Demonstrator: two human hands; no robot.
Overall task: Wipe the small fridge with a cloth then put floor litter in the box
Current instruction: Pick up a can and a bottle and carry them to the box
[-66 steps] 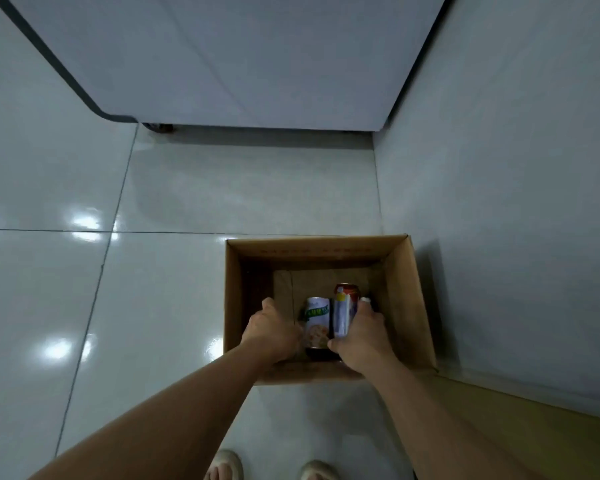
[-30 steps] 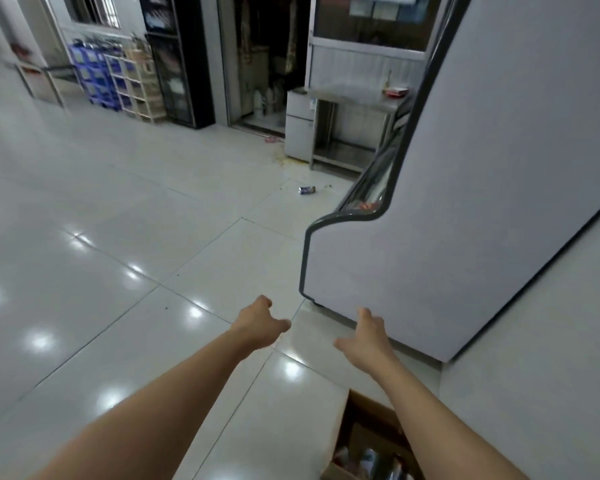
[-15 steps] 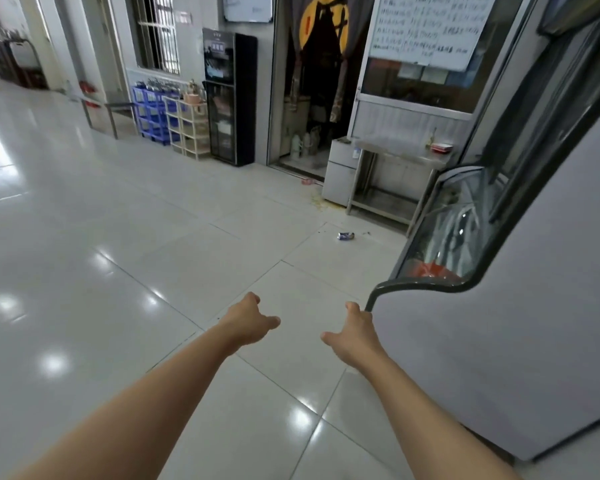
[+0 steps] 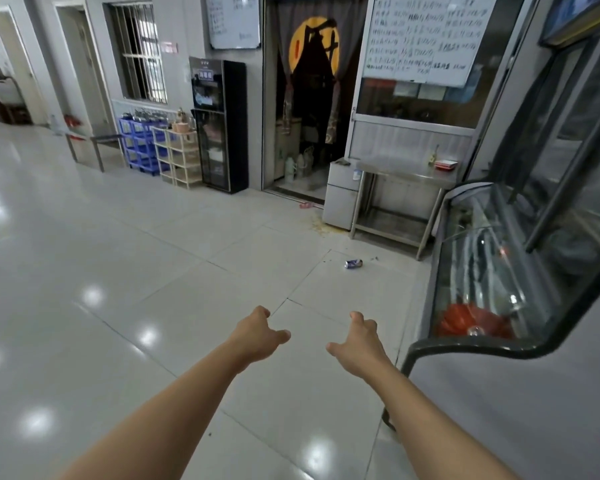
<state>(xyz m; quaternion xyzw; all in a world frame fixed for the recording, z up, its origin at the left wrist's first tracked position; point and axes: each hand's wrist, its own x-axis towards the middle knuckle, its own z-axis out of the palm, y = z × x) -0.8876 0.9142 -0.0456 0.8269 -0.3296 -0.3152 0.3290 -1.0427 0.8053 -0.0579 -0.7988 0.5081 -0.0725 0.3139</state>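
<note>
Both bare arms reach forward over the glossy tiled floor (image 4: 153,271). The left hand (image 4: 257,336) and the right hand (image 4: 359,344) hang side by side, a little apart, backs up, thumbs pointing toward each other. The fingers of each hand curl loosely downward and hold nothing.

1 piece of litter, a blue drink can (image 4: 353,264), lies on its side on the floor well ahead of the hands, near the foot of a steel table (image 4: 407,173). A small pink scrap (image 4: 305,205) lies farther on, at the threshold of a curtained doorway (image 4: 310,98), with a yellowish stain on the tiles just beside it.

The small grey fridge (image 4: 340,199) stands against the left end of the steel table, between the table and the doorway. The box is out of view.

At the right edge stands a glass-fronted display case (image 4: 492,271) with something red inside it. Against the far wall stand a black cabinet (image 4: 222,126), a beige shelf rack (image 4: 179,157) and blue bins (image 4: 137,147).
</note>
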